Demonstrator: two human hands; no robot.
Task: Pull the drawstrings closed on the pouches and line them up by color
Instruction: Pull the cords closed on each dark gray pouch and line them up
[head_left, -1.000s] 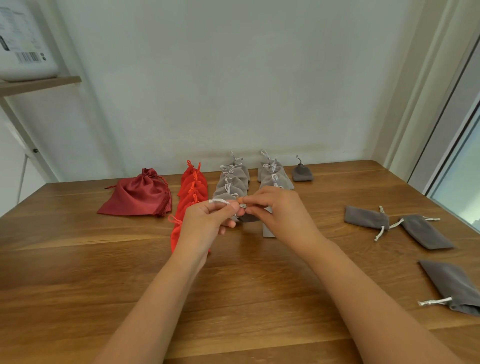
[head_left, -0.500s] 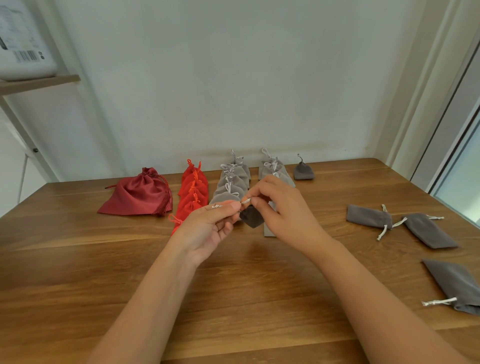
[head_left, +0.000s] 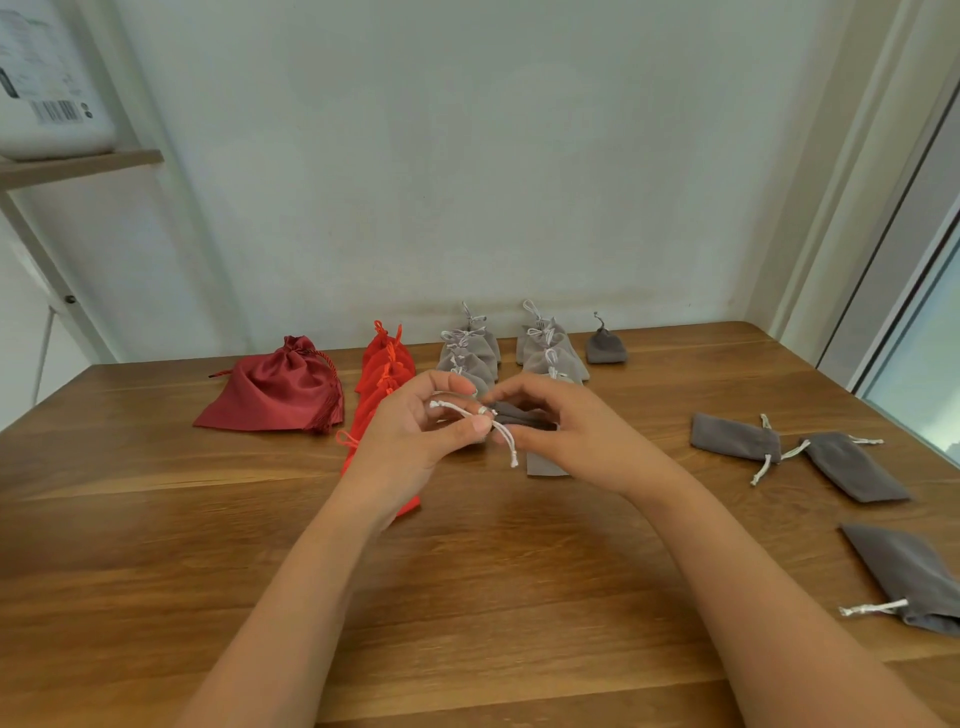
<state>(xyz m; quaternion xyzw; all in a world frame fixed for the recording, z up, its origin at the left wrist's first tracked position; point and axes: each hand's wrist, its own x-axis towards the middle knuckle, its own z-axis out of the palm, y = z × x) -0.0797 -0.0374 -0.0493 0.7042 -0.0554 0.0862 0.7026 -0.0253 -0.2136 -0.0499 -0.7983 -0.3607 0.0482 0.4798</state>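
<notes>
A dark grey pouch (head_left: 519, 415) is held above the table between both hands. My left hand (head_left: 415, 431) pinches its white drawstring (head_left: 470, 413), one end of which dangles down. My right hand (head_left: 576, 431) grips the pouch body, mostly hiding it. Behind my hands stand a row of red pouches (head_left: 387, 364), two rows of light grey pouches (head_left: 470, 348) (head_left: 550, 348) and one closed dark grey pouch (head_left: 605, 345). Three dark grey pouches lie flat at the right (head_left: 735, 436) (head_left: 852, 465) (head_left: 909, 571).
A large dark red satin bag (head_left: 275, 387) lies at the back left of the wooden table (head_left: 467, 571). A wall runs along the table's far edge, a window frame stands at the right, and a shelf with a white box (head_left: 47, 88) hangs upper left.
The hands have drawn slightly apart and come a little nearer. The white drawstring is now pulled out to the left, with one end hanging loose below the pouch.
</notes>
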